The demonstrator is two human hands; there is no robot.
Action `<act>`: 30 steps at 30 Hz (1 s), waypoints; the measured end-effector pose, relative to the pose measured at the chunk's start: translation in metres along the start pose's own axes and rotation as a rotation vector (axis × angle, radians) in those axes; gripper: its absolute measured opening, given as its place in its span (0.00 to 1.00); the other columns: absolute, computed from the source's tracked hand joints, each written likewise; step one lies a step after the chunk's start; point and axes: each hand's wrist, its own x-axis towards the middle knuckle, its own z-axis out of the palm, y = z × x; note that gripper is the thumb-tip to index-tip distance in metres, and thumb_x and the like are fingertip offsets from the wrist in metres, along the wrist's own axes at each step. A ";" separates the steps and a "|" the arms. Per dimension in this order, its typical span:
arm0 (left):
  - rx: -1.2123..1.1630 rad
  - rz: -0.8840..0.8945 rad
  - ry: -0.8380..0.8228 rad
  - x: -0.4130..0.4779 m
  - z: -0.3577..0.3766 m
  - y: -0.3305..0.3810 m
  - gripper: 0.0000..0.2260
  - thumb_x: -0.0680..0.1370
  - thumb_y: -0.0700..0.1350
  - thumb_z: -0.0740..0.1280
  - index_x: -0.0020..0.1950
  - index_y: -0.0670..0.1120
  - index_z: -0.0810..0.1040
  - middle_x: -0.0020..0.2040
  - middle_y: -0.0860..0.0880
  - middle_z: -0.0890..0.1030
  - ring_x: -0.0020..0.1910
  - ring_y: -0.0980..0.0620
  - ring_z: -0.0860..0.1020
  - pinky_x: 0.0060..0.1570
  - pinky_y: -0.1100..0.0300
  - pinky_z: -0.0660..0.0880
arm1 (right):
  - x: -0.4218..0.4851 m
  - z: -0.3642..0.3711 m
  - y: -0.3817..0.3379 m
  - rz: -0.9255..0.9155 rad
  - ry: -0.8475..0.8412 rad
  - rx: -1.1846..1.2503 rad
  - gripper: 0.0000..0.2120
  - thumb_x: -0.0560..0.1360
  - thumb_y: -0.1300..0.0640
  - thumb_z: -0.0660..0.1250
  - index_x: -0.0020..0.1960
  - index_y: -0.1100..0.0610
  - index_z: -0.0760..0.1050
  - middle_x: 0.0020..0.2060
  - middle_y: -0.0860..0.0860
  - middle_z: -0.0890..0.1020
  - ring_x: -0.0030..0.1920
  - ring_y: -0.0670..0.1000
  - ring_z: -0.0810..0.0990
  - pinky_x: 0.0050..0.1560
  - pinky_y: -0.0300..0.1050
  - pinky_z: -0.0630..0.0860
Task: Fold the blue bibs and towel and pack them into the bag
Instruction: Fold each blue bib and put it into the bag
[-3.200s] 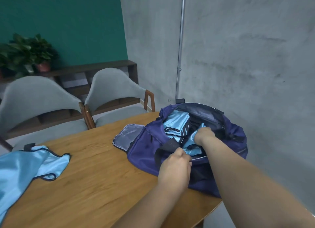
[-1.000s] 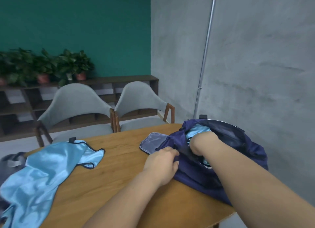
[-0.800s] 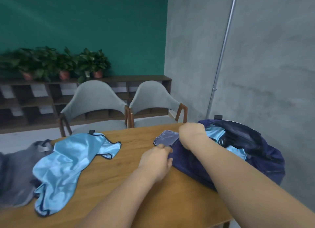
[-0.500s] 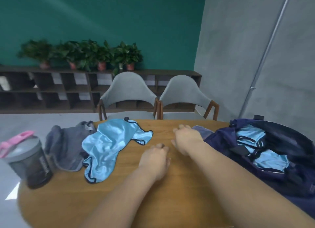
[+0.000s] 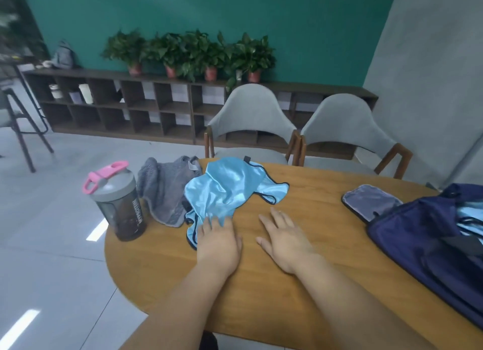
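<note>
nearest, over the wooden bench (image 5: 308, 292): left hand (image 5: 218, 241) flat, fingers straight, fingertips touching the near hem of a crumpled blue bib (image 5: 227, 190); right hand (image 5: 283, 241) flat too, fingers spread, holding nothing, just right of that bib. left of the bib and touching it, a rumpled grey towel (image 5: 167, 190), then an upright shaker bottle (image 5: 119, 200) with a pink loop. far right, navy bag (image 5: 423, 239) unzipped, folded bibs (image 5: 470, 217) showing inside. beyond, two grey chairs (image 5: 252, 114), a low shelf (image 5: 117, 109) carrying potted plants (image 5: 198, 52).
</note>
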 end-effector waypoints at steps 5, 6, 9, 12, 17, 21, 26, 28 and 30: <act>-0.292 0.390 0.018 -0.009 0.006 0.013 0.20 0.86 0.53 0.58 0.78 0.50 0.69 0.73 0.50 0.74 0.71 0.49 0.72 0.69 0.56 0.71 | 0.004 0.026 0.005 0.062 0.277 0.259 0.32 0.84 0.35 0.45 0.82 0.48 0.62 0.81 0.49 0.63 0.80 0.53 0.60 0.80 0.54 0.61; -0.391 0.431 0.007 -0.010 0.007 0.019 0.20 0.86 0.51 0.59 0.78 0.50 0.68 0.73 0.51 0.74 0.69 0.51 0.74 0.66 0.58 0.72 | 0.006 0.026 0.009 0.062 0.330 0.310 0.31 0.84 0.36 0.45 0.81 0.49 0.64 0.80 0.50 0.65 0.79 0.53 0.63 0.79 0.54 0.63; -0.516 0.487 0.065 -0.010 0.011 0.030 0.22 0.84 0.45 0.58 0.79 0.49 0.65 0.76 0.51 0.70 0.69 0.51 0.74 0.67 0.57 0.74 | 0.009 0.028 0.017 0.013 0.429 0.492 0.25 0.85 0.44 0.51 0.78 0.51 0.71 0.75 0.48 0.73 0.76 0.50 0.68 0.77 0.55 0.66; -0.467 0.462 0.184 -0.004 0.015 0.029 0.24 0.80 0.41 0.60 0.77 0.46 0.69 0.75 0.48 0.69 0.73 0.48 0.72 0.72 0.51 0.71 | 0.005 0.028 0.020 -0.048 0.433 0.556 0.23 0.82 0.41 0.60 0.73 0.49 0.76 0.69 0.42 0.78 0.73 0.46 0.71 0.75 0.50 0.68; -0.448 0.274 0.338 0.004 0.016 0.022 0.22 0.78 0.37 0.60 0.73 0.44 0.73 0.71 0.46 0.75 0.71 0.46 0.73 0.71 0.45 0.71 | 0.001 0.034 0.016 -0.118 0.373 0.361 0.16 0.77 0.41 0.69 0.62 0.45 0.83 0.65 0.38 0.79 0.69 0.45 0.72 0.67 0.49 0.72; -0.520 0.104 0.236 0.010 0.019 0.014 0.25 0.76 0.32 0.62 0.73 0.47 0.75 0.65 0.49 0.80 0.65 0.53 0.72 0.74 0.44 0.68 | -0.001 0.025 0.019 0.011 0.496 0.616 0.09 0.82 0.58 0.67 0.58 0.47 0.80 0.55 0.41 0.81 0.56 0.45 0.79 0.56 0.40 0.74; -0.427 0.074 0.168 0.010 0.020 0.016 0.22 0.79 0.43 0.68 0.74 0.52 0.74 0.65 0.52 0.79 0.67 0.50 0.72 0.69 0.52 0.68 | -0.009 0.008 0.025 0.327 0.592 0.964 0.11 0.86 0.57 0.60 0.55 0.42 0.75 0.47 0.42 0.83 0.48 0.42 0.81 0.51 0.40 0.76; -0.375 0.062 0.154 0.011 0.021 0.016 0.19 0.80 0.51 0.69 0.72 0.54 0.76 0.63 0.55 0.79 0.65 0.50 0.72 0.64 0.52 0.69 | -0.008 0.007 0.026 0.379 0.631 1.187 0.14 0.87 0.60 0.57 0.55 0.43 0.76 0.49 0.46 0.85 0.46 0.47 0.86 0.52 0.46 0.81; -0.317 0.065 0.177 0.012 0.024 0.015 0.15 0.81 0.56 0.69 0.67 0.55 0.80 0.57 0.56 0.80 0.61 0.50 0.73 0.58 0.53 0.68 | -0.008 0.004 0.027 0.457 0.678 1.353 0.15 0.87 0.63 0.57 0.56 0.45 0.77 0.52 0.50 0.85 0.40 0.50 0.86 0.47 0.46 0.82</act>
